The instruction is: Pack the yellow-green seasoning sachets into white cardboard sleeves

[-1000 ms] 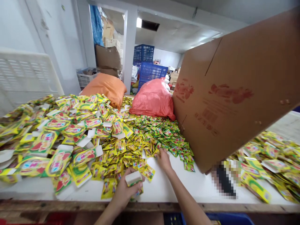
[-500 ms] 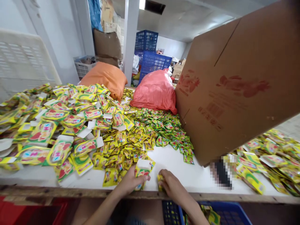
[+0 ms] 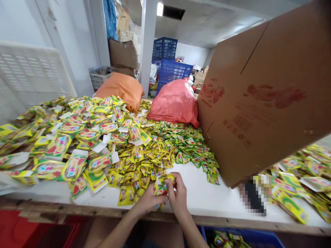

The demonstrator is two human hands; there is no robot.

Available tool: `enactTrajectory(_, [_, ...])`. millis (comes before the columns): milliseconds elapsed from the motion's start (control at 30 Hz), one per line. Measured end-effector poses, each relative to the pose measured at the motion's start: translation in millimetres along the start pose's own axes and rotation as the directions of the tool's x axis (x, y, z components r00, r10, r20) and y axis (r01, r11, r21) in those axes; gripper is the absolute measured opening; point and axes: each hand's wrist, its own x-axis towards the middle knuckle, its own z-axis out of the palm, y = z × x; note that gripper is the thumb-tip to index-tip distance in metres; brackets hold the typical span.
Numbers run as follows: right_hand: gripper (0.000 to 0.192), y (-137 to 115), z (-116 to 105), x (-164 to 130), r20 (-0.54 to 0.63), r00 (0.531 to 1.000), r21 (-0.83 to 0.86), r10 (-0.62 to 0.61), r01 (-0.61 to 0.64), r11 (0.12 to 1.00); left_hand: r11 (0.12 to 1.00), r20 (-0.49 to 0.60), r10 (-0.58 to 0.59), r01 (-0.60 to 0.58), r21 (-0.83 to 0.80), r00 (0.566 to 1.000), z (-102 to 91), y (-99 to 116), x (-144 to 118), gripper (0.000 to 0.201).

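Observation:
Near the table's front edge, my left hand (image 3: 148, 200) is closed around a small yellow and green carton (image 3: 159, 187). My right hand (image 3: 178, 193) pinches a small yellow sachet (image 3: 169, 177) at the carton's upper end; whether the sachet is partly inside cannot be made out. A heap of yellow sachets (image 3: 137, 153) lies just beyond my hands, with green sachets (image 3: 191, 139) behind and to the right. To the left spreads a big pile of printed cartons (image 3: 74, 165), several with white flaps standing open.
A large cardboard box (image 3: 258, 96) leans over the table's right side, with more cartons (image 3: 292, 193) past it. An orange sack (image 3: 121, 89) and a red sack (image 3: 176, 101) stand at the back. A blue crate (image 3: 258, 237) holding packets sits below the front edge.
My right hand has moved left and up from the tabletop, bringing the yellow sachet to the carton in my left hand. The view has shifted slightly.

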Motion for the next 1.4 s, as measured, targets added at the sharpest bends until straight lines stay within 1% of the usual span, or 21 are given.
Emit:
enactTrajectory(67, [0.008,2.3,-8.7,-0.2,0.113,0.988,-0.064,-0.102,0.110,0.992,1.000,0.012,-0.006,0.006,0.024,1.000,-1.1,-2.9,0.7,0.020])
enactTrajectory(133, [0.007,1.8,-17.0,2.5,0.174,0.976,-0.093,-0.134,0.151,0.984,0.998,-0.018,-0.007,0.008,0.055,1.000,-0.7,-3.9,0.8,0.023])
enactTrajectory(200, [0.007,0.8,-18.6,5.8,0.136,0.984,-0.102,-0.113,0.127,0.987,0.997,-0.041,-0.016,0.019,0.076,0.999,0.7,-2.4,0.1,0.026])
enactTrajectory(267, [0.010,2.0,-13.0,7.5,0.051,0.995,-0.109,-0.084,0.089,0.990,0.997,-0.023,-0.023,0.025,0.079,0.999,2.0,0.7,-1.0,0.025])
enactTrajectory(333, [0.014,5.9,-4.8,6.9,0.008,0.996,-0.130,-0.088,0.088,0.988,0.997,0.005,-0.029,0.029,0.074,1.000,2.3,3.4,-1.6,0.022])
enactTrajectory(400, [0.014,10.4,0.1,4.8,0.030,0.993,-0.172,-0.113,0.116,0.978,0.998,0.008,-0.023,0.023,0.067,1.000,1.5,4.5,-1.3,0.024])
enactTrajectory(467, [0.011,12.0,-1.9,2.8,0.118,0.984,-0.211,-0.136,0.159,0.965,0.998,0.003,-0.015,0.015,0.067,1.000,0.4,4.1,-0.3,0.024])
enactTrajectory(533, [0.009,8.0,-9.7,3.2,0.248,0.958,-0.231,-0.142,0.201,0.952,0.998,0.016,0.001,-0.002,0.062,1.000,-0.1,3.3,0.7,0.021])
enactTrajectory(600, [0.009,-2.0,-19.6,6.9,0.365,0.922,-0.254,-0.129,0.232,0.939,0.998,0.041,0.007,-0.009,0.058,0.999,-0.1,3.0,1.2,0.017])
enactTrajectory(700, [0.010,-22.6,-30.7,16.9,0.476,0.874,-0.333,-0.094,0.278,0.901,0.998,0.064,0.023,-0.026,0.050,0.998,0.3,3.7,1.1,0.016])
enactTrajectory(800, [0.011,-38.7,-37.4,28.0,0.549,0.831,-0.387,-0.087,0.345,0.855,0.997,0.085,0.054,-0.058,0.044,0.995,0.2,4.0,0.5,0.016])
enactTrajectory(867, [0.011,-44.1,-41.8,34.8,0.582,0.808,-0.391,-0.096,0.382,0.837,0.996,0.081,0.051,-0.056,0.064,0.995,0.5,3.9,0.0,0.020])
enactTrajectory(1000, [0.011,-47.6,-48.2,43.3,0.608,0.784,-0.394,-0.129,0.438,0.808,0.989,0.084,-0.002,-0.011,0.150,0.996,3.4,7.5,-1.3,0.021])
enactTrajectory(1067, [0.010,-47.3,-46.8,42.0,0.614,0.776,-0.383,-0.142,0.451,0.806,0.984,0.101,0.013,-0.031,0.176,0.995,5.3,11.8,-2.4,0.020])
enactTrajectory(1133, [0.009,-43.6,-42.7,36.3,0.598,0.786,-0.357,-0.155,0.434,0.827,0.978,0.077,0.081,-0.094,0.189,0.994,6.4,15.9,-3.5,0.025])
enactTrajectory(1167, [0.009,-40.0,-40.4,32.1,0.568,0.808,-0.339,-0.160,0.406,0.848,0.973,0.059,0.116,-0.126,0.193,0.991,6.5,17.3,-3.8,0.028])
enactTrajectory(1233, [0.018,-29.4,-37.2,22.6,0.437,0.886,-0.306,-0.157,0.310,0.900,0.972,0.030,0.147,-0.150,0.182,0.989,6.4,17.8,-3.7,0.033])
enactTrajectory(1267, [0.024,-23.3,-36.7,17.7,0.354,0.923,-0.292,-0.150,0.262,0.920,0.976,0.023,0.135,-0.137,0.169,0.991,6.5,17.1,-3.4,0.034])
enactTrajectory(1300, [0.026,-17.3,-37.0,13.1,0.278,0.950,-0.286,-0.142,0.223,0.932,0.981,0.017,0.111,-0.112,0.156,0.994,6.8,16.0,-2.9,0.034])
enactTrajectory(1333, [0.024,-12.0,-37.8,9.0,0.218,0.966,-0.289,-0.138,0.199,0.936,0.986,0.007,0.083,-0.083,0.146,0.996,7.5,14.7,-2.3,0.034])
enactTrajectory(1400, [0.013,-4.8,-39.9,2.9,0.176,0.973,-0.318,-0.146,0.197,0.928,0.989,-0.029,0.057,-0.053,0.142,0.998,9.9,12.5,-1.1,0.032])
